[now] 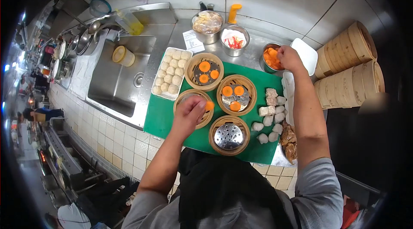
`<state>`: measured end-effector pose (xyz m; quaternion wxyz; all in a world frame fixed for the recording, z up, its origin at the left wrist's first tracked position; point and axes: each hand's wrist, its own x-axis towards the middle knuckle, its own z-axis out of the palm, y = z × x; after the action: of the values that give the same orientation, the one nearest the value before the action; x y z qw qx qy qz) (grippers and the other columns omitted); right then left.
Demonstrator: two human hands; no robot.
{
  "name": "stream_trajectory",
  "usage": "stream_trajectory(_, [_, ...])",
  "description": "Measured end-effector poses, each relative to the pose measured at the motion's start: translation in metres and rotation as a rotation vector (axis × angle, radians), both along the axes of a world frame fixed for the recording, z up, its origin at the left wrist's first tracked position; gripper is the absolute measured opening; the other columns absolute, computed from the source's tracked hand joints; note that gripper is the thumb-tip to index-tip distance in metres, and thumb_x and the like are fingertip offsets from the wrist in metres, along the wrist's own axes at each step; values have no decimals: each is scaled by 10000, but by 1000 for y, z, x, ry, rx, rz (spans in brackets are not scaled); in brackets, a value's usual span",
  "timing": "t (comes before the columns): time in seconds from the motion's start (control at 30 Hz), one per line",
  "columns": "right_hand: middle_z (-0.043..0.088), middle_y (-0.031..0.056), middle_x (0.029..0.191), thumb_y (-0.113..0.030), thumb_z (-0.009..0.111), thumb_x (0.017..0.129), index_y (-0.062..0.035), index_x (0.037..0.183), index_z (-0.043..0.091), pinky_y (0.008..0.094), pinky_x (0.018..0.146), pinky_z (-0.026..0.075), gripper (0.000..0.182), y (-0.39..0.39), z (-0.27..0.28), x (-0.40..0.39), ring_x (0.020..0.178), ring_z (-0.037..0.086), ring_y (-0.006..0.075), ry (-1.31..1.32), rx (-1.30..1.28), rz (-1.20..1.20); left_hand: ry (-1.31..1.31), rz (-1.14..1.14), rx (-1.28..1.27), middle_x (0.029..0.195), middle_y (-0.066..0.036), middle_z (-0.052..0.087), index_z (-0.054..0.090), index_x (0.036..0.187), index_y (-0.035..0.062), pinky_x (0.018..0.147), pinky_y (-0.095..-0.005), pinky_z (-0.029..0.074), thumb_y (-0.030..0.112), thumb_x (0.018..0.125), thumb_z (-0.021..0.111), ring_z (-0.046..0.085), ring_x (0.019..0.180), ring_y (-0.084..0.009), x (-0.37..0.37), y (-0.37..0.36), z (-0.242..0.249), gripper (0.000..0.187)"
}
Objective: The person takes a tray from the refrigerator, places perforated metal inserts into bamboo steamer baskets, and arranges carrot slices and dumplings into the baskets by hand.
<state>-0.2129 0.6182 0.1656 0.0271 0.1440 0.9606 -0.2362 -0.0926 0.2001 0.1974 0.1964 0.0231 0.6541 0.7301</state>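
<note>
My left hand (190, 115) is closed in a pinch on an orange carrot slice (209, 106), over the left bamboo steamer basket (177, 105), and hides much of that basket. My right hand (290, 58) reaches into a metal bowl of carrot slices (271, 60); its fingers are curled, their tips hidden among the slices. Three carrot slices lie on the perforated metal plate of the back steamer basket (195, 66). Another three sit in the right steamer basket (251, 95). The front steamer basket (229, 136) shows a bare perforated metal plate.
The baskets stand on a green cutting board (167, 119). Left is a tray of round white balls (172, 72); pale chunks (268, 120) and brown pieces (289, 143) lie right. Behind are two more metal bowls. Bamboo steamers (350, 85) are stacked right, a sink (116, 100) left.
</note>
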Motion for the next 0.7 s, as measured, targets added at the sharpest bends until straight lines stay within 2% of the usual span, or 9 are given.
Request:
stream_trajectory(0.1, [703, 191, 923, -180, 606, 855, -43, 977, 672, 400, 817, 529, 196, 2, 2, 5, 883, 682, 334, 81, 46, 24, -1, -22, 29, 695, 33, 507, 617, 999, 52, 490, -215, 346, 194, 987, 604, 441, 558, -47, -32, 55, 2, 144])
stream_trajectory(0.2, [696, 167, 884, -186, 608, 863, -29, 971, 654, 384, 786, 521, 196, 6, 3, 15, 827, 672, 309, 215, -140, -34, 7, 39, 125, 672, 36, 472, 617, 968, 54, 481, -220, 334, 202, 966, 626, 429, 553, -57, -67, 122, -2, 149])
stream_trajectory(0.27, [689, 121, 859, -194, 619, 870, -13, 955, 640, 353, 738, 512, 200, 13, -2, 22, 761, 657, 236, 388, -348, -135, 29, 105, 162, 692, 27, 493, 626, 959, 44, 485, -226, 348, 213, 949, 643, 442, 564, -60, -90, 171, -6, 170])
stream_trajectory(0.3, [672, 70, 832, -199, 628, 898, -19, 961, 642, 307, 664, 501, 191, 12, 3, 30, 702, 626, 152, 412, -445, -157, 137, 130, 106, 724, -1, 541, 628, 961, 35, 525, -246, 399, 203, 939, 645, 497, 600, -88, -103, 198, -14, 171])
stream_trajectory(0.4, [636, 29, 780, -186, 623, 925, -45, 977, 648, 252, 567, 458, 152, -1, 27, 60, 654, 590, 92, 477, -625, -221, 417, 131, -66, 943, -141, 670, 644, 1054, 7, 786, -353, 526, 211, 905, 654, 656, 864, -242, -133, 270, -40, 253])
stream_trajectory(0.47, [606, 4, 740, -170, 618, 943, -59, 986, 649, 215, 512, 409, 123, -7, 35, 79, 629, 553, 63, 461, -601, -265, 342, 33, -184, 1163, -225, 632, 609, 1200, -14, 1012, -393, 450, 246, 890, 660, 595, 1139, -342, -136, 295, -49, 408])
stream_trajectory(0.53, [601, -3, 727, -176, 625, 943, -54, 986, 650, 210, 489, 387, 132, -11, 35, 97, 614, 536, 55, 478, -588, -262, 453, 36, -227, 1291, -242, 562, 533, 1321, -28, 1083, -400, 389, 289, 877, 673, 525, 1233, -373, -126, 293, -43, 563])
stream_trajectory(0.67, [598, -22, 749, -95, 639, 931, -53, 944, 648, 200, 569, 399, 45, -29, 20, 128, 638, 500, 47, 486, -668, -123, 253, -71, 279, 1345, -183, 551, 512, 1345, -8, 1081, -357, 396, 206, 948, 625, 510, 1277, -263, -104, 240, -35, 464])
stream_trajectory(0.7, [601, -26, 808, -47, 639, 921, -54, 920, 645, 203, 617, 414, 9, -44, 14, 132, 688, 499, 43, 513, -714, -40, 273, -26, 301, 1329, -130, 573, 529, 1338, 21, 1073, -335, 404, 167, 979, 594, 515, 1267, -192, -96, 213, -30, 393])
